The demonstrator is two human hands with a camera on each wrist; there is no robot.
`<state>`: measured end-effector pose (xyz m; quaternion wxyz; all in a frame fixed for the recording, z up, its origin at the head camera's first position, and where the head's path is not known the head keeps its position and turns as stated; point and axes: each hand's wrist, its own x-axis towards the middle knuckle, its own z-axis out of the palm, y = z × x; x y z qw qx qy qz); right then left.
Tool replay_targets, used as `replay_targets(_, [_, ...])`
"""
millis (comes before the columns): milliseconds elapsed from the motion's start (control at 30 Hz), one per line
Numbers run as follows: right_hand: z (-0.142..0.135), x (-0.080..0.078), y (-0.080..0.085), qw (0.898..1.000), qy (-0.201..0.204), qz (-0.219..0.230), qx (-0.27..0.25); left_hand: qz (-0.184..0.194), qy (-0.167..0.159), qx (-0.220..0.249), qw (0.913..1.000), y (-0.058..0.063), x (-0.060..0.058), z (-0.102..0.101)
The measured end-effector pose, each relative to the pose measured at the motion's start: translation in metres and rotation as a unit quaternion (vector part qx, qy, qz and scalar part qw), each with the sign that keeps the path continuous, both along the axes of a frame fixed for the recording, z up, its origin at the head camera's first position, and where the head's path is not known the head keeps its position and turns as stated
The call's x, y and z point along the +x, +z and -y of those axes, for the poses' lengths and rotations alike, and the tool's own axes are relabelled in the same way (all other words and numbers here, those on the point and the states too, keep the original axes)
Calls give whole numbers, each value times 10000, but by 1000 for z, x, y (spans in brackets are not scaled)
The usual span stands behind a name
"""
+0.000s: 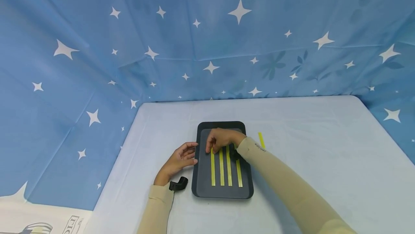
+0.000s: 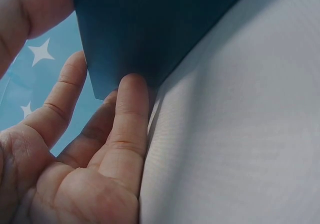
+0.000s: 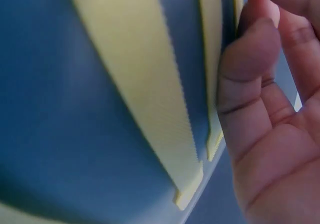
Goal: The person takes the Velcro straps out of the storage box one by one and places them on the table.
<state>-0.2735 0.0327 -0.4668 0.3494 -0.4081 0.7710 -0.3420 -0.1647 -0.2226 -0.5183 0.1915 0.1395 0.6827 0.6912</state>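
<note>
My right sleeve [image 1: 285,183] slants across the right edge of the tray [image 1: 202,183]. My right hand [image 1: 223,138] bends over four strips [image 1: 222,171] lying lengthwise inside, fingertips at the leftmost; whether they pinch it, I cannot tell. My left hand [image 1: 179,159], fingers spread, touches the tray's left side. Another strip [image 1: 261,139] lies just beyond its right.

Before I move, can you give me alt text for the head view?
The right hand is over a dark tray, fingertips at the leftmost of four visible yellow strips. The left hand touches the tray's left side; another strip lies right of the tray on the white table.
</note>
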Motion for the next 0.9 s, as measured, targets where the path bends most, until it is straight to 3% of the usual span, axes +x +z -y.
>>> replay_targets(367, [2, 3, -2, 9994, -134, -313, 113, 17, -44, 20, 10000, 2, -1, -2])
replay_targets(633, [4, 4, -1, 9991, 5, -427, 27, -16, -39, 57, 10000, 0, 0, 0])
replay_targets(900, [2, 5, 8, 9985, 35, -531, -119, -116, -84, 57, 9999, -2, -1, 1])
